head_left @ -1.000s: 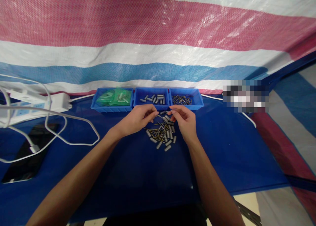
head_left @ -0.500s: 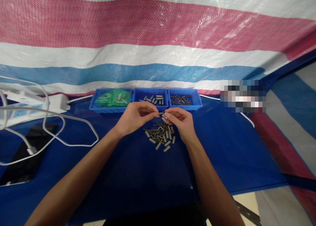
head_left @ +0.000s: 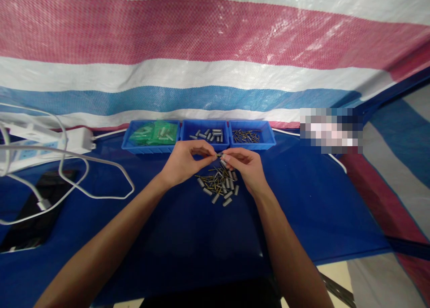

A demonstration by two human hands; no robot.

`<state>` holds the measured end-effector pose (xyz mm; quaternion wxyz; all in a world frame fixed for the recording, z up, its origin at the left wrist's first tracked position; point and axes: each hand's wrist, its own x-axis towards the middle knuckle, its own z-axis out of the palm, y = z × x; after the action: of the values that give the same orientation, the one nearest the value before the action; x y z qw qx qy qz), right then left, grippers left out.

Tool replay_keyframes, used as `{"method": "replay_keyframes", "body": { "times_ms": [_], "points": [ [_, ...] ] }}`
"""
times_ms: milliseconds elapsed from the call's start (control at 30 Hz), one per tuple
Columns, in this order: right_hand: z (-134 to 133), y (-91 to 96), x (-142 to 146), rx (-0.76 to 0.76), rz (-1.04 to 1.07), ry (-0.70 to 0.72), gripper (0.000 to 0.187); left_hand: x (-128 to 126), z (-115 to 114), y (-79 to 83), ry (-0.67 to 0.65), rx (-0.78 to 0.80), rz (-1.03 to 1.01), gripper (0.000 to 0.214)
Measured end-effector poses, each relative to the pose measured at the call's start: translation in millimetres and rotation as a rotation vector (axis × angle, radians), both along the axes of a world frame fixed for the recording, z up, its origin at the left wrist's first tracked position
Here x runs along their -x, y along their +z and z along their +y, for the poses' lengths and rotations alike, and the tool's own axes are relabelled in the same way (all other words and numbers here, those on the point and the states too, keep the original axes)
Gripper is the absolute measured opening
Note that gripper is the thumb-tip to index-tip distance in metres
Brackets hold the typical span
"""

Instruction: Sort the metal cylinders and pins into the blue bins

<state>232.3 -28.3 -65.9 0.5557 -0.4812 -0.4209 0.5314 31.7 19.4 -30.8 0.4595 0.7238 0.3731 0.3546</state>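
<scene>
Thumb and fingers of my left hand (head_left: 188, 161) pinch one end of a thin brass-coloured pin (head_left: 219, 155). Facing it, my right hand (head_left: 246, 167) is closed in a pinch at the pin's other end; whether it also holds a grey sleeve there is hidden by the fingertips. The two hands nearly touch above a loose pile of thin brass and dark pins (head_left: 217, 182) mixed with short grey cylinders (head_left: 227, 202) on the blue table. Several of the cylinders lie at the pile's near and right edges.
Behind the hands, three blue bins stand in a row: one with green bags (head_left: 164, 133), a middle bin (head_left: 205, 122) with grey cylinders, a right bin (head_left: 270, 142) with thin pins. White cables (head_left: 97, 197), a power strip (head_left: 79, 140) and a dark phone (head_left: 33, 214) lie left.
My hands have drawn slightly closer together, the left shifting a little right. The pin between the fingertips shows less of its length. The pile and bins look the same.
</scene>
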Motion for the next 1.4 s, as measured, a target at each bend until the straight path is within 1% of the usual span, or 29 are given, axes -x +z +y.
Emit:
{"method": "replay_keyframes", "body": {
  "times_ms": [100, 233, 333, 400, 467, 533, 567, 633, 700, 900, 1033, 1167, 1300, 1400],
  "points": [
    [0, -0.8, -1, 0.002, -0.006, 0.003, 0.024, 1, 1, 0.5, -0.008, -0.021, 0.024, 0.014],
    [0, -1.3, -1, -0.004, -0.007, 0.002, 0.023, 2, 2, -1.7, -0.062, 0.011, 0.036, 0.015],
    [1, -2.1, -2, -0.027, -0.027, -0.043, 0.021, 3, 4, -5.1, -0.089, 0.006, 0.090, 0.016],
    [3, -3.4, -4, -0.073, -0.054, -0.135, 0.020, 4, 4, -7.2, -0.135, -0.050, 0.203, 0.013],
    [5, -5.1, -7, -0.133, -0.092, -0.280, 0.020, 5, 5, -9.4, -0.214, -0.123, 0.337, 0.008],
    [7, -6.8, -12, -0.176, -0.137, -0.406, 0.023, 6, 5, -11.9, -0.287, -0.187, 0.439, 0.008],
    [8, -7.5, -15, -0.183, -0.162, -0.437, 0.027, 6, 5, -13.3, -0.312, -0.213, 0.478, 0.009],
    [9, -8.5, -19, -0.175, -0.213, -0.441, 0.034, 7, 6, -15.9, -0.338, -0.254, 0.535, 0.012],
    [9, -8.8, -21, -0.160, -0.240, -0.422, 0.037, 7, 6, -18.1, -0.344, -0.282, 0.571, 0.013],
    [8, -9.6, -16, -0.136, -0.209, -0.388, 0.022, 6, 5, -18.6, -0.328, -0.309, 0.653, 0.011],
    [8, -10.7, -14, -0.140, -0.192, -0.368, 0.018, 6, 4, -15.2, -0.325, -0.316, 0.686, 0.011],
    [8, -10.1, -13, -0.138, -0.170, -0.358, 0.017, 8, 5, -14.1, -0.325, -0.300, 0.651, 0.012],
    [7, -8.3, -11, -0.134, -0.165, -0.359, 0.017, 11, 8, -13.6, -0.328, -0.258, 0.565, 0.010],
    [7, -7.1, -10, -0.127, -0.169, -0.357, 0.017, 12, 10, -10.5, -0.310, -0.229, 0.488, 0.011]
  ]
}}
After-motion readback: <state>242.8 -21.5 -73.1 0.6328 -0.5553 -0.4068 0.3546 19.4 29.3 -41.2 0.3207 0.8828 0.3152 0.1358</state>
